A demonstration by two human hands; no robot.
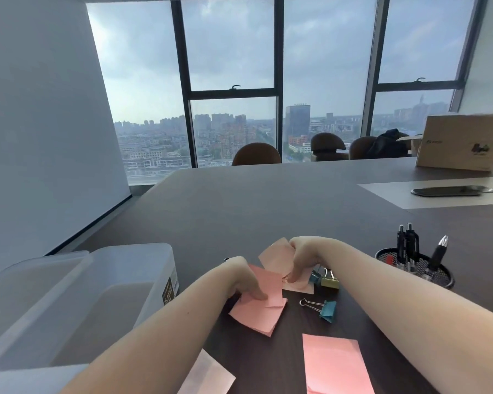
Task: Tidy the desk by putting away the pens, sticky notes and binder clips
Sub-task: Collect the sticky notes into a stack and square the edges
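My left hand (244, 281) presses its fingers on a small stack of pink sticky notes (256, 314) lying on the dark desk. My right hand (302, 258) pinches a single pale pink sticky note (276, 255), lifted and tilted just above the desk. Under it lies another pale note (299, 287). A blue binder clip (325, 308) lies right of the stack. A teal clip (315, 277) and a yellow-green clip (330, 281) sit close by my right wrist. A bigger pink pad (336, 364) lies near the front edge. Black pens (407, 245) stand in a mesh cup (439, 275).
A clear plastic storage box (125, 280) stands open at the left, its lid (26, 297) leaning beside it. A pale sheet (208, 376) lies at the front. Far right hold a cardboard box (461, 143) and a dark flat device (450, 191). Chairs line the far side.
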